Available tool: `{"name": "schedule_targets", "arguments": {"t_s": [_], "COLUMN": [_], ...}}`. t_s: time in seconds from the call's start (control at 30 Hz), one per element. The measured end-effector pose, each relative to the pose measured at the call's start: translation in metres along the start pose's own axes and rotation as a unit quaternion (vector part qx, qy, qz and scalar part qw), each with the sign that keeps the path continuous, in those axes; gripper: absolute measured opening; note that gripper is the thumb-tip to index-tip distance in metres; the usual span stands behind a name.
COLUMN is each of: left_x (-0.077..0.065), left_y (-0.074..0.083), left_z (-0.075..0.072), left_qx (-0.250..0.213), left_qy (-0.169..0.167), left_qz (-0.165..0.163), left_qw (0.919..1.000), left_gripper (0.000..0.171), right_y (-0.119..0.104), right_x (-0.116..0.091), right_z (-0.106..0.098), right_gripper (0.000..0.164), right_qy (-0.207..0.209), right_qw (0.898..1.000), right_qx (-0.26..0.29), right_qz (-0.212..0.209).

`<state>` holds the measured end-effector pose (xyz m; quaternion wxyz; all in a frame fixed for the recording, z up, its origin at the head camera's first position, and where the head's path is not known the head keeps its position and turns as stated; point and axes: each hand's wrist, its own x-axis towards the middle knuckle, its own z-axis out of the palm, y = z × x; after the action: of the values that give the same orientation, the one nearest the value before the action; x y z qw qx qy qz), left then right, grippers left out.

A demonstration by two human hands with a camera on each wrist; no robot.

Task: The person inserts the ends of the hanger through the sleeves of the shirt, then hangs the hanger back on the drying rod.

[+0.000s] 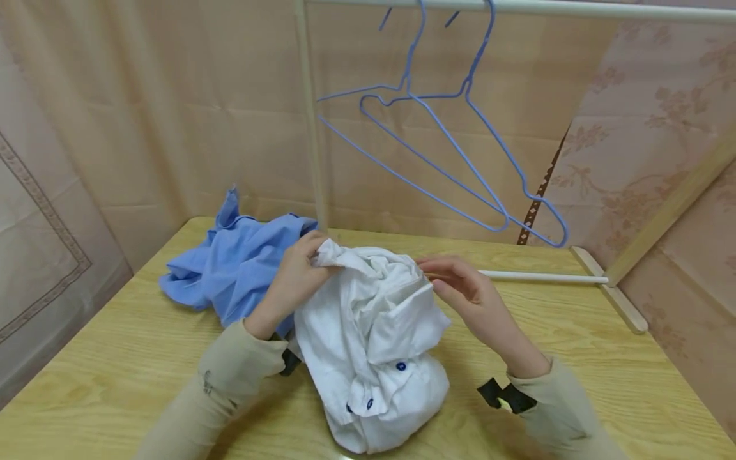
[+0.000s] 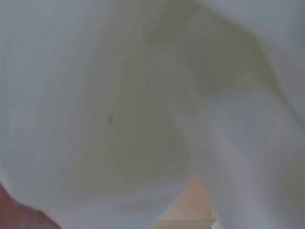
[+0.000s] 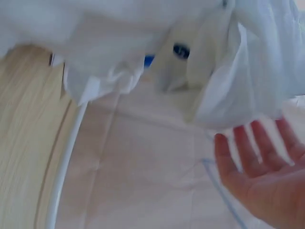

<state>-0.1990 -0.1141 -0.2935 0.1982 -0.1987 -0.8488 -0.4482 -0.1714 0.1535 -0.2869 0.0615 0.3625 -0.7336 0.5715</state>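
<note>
A crumpled white shirt (image 1: 374, 319) with dark blue buttons is bunched up over the front of the table. My left hand (image 1: 296, 278) pinches its upper left edge between thumb and fingers. Pale cloth fills most of the left wrist view. On the other side, my right hand (image 1: 474, 300) has its fingers loosely bent, fingertips right at the shirt's right edge. The right wrist view shows those fingers (image 3: 252, 148) spread below a hanging fold, with nothing gripped. A crumpled blue garment (image 1: 247, 262) lies behind my left hand.
Two blue wire hangers (image 1: 460, 140) hang from a white rail (image 1: 575, 9) above the table's far edge. The rack's wooden foot (image 1: 609, 291) and a low white bar (image 1: 543, 276) stand at the right. Curtains (image 1: 172, 96) close off the back.
</note>
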Motion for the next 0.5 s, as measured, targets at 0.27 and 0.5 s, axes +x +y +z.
{"name": "schedule_targets", "arguments": {"t_s": [0.27,0.5], "left_x": [-0.003,-0.007], "left_y": [0.009,0.017], "left_z": [0.001,0.003], "left_qx": [-0.018,-0.034], "left_qy": [0.019,0.017], "left_qz": [-0.029,-0.031], "left_qw": [0.9993,0.9988], "left_gripper": [0.026,0.023], "right_y": [-0.012,-0.009], "right_x": [-0.004,-0.009], "right_z": [0.013,0.032], "right_gripper": [0.051,0.088], "right_qy": [-0.066,-0.075], "right_qw": [0.997,0.992], "right_qx": [-0.025,-0.057], "right_qz": [0.008,0.081]}}
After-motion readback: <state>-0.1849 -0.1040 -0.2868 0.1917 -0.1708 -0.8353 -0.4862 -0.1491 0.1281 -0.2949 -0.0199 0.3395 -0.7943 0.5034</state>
